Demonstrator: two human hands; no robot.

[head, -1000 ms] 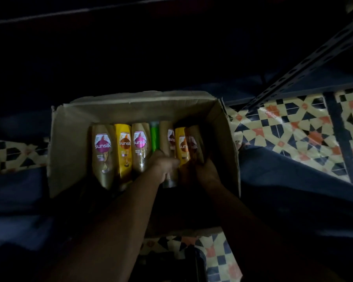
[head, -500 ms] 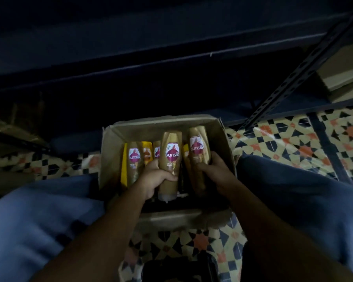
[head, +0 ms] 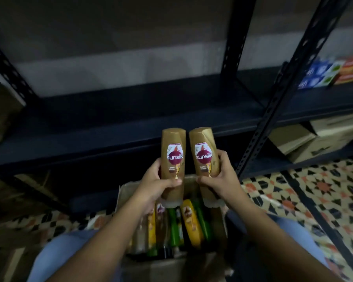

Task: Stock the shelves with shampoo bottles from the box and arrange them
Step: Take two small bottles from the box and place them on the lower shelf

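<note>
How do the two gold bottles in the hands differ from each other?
The left bottle is gripped by the left hand and stands nearly straight; the right bottle, gripped by the right hand, leans left at the top. Both are gold, carry the same label, and are held cap-down above the box.

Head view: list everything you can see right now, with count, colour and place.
gold bottles: two, gold with maroon labels, held side by side above the box, one per hand; the right one tilts slightly.
cardboard box: one, brown, open, on the floor between the knees.
bottles in the box: several, yellow, green and gold, lying packed together; exact count unclear.
shelf: dark metal rack with perforated posts, board straight ahead.
cartons: a few, beige, lower shelf at right.
packets: blue, green and orange, upper shelf at right, blurred.
floor: patterned tiles.
left hand: grips the left bottle.
right hand: grips the right bottle.
</note>
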